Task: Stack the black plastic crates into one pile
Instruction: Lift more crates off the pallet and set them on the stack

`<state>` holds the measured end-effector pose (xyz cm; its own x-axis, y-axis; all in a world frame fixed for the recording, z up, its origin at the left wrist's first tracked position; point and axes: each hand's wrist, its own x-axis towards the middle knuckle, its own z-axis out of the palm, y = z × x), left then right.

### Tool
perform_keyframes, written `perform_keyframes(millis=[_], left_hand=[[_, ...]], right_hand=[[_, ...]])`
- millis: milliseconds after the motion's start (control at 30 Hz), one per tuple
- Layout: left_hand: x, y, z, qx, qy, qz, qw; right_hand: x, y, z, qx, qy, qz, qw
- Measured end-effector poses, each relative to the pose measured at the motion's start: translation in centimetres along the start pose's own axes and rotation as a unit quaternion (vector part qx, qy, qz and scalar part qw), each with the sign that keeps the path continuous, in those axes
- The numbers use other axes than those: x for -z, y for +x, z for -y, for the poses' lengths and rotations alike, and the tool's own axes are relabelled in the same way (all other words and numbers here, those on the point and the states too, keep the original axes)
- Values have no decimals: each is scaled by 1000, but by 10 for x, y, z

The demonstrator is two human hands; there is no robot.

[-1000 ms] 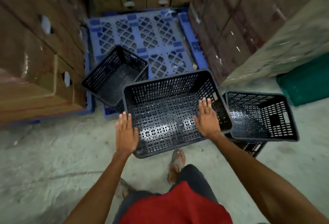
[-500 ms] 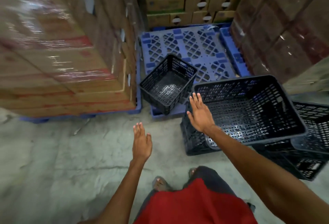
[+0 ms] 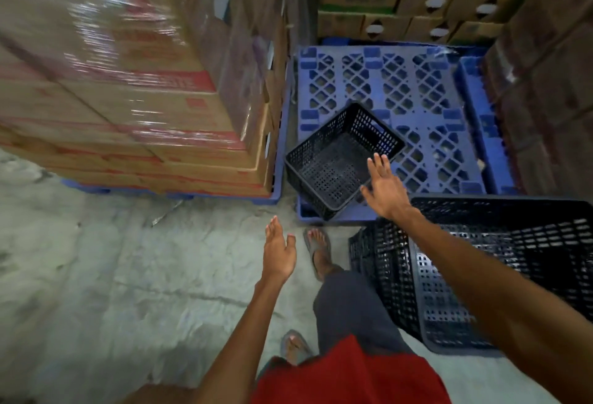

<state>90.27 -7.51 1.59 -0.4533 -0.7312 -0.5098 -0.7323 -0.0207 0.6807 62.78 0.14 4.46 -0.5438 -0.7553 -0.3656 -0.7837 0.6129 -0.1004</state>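
On the blue pallet [image 3: 417, 99], near its front edge, a small crate [image 3: 333, 163] is lying tilted, its opening facing up and its long axis running from near left to far right. The right hand [image 3: 385, 190] is hovering open, fingers straight, over the crate's near right side. The left hand [image 3: 277, 254] is hanging open above the floor [image 3: 112, 275]. Two bigger crates [image 3: 481, 275] are sitting nested at right.

A grey, scuffed concrete floor [image 3: 96, 291] runs up to a blue plastic pallet [image 3: 401, 89] with a lattice top. A film-wrapped stack of cardboard boxes [image 3: 128, 89] rises at left (blurred), and a darker wrapped stack [image 3: 545, 99] at right. Cartons [image 3: 401, 2] with hand-holes stand behind. The light is dim.
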Motion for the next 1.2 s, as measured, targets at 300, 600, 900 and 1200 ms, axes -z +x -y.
perform_keyframes(millis=[300, 600, 900, 1200], left_hand=[[-53, 196, -49, 220, -81, 18, 972], [-161, 398, -13, 432, -257, -74, 861], [-247, 443, 44, 508, -288, -72, 809], [-195, 426, 26, 432, -317, -45, 843]], right_hand=[[-37, 221, -77, -54, 36, 52, 997], [-139, 439, -181, -60, -6, 48, 997], [-210, 538, -259, -182, 68, 31, 980], [-152, 495, -262, -144, 95, 3, 985]])
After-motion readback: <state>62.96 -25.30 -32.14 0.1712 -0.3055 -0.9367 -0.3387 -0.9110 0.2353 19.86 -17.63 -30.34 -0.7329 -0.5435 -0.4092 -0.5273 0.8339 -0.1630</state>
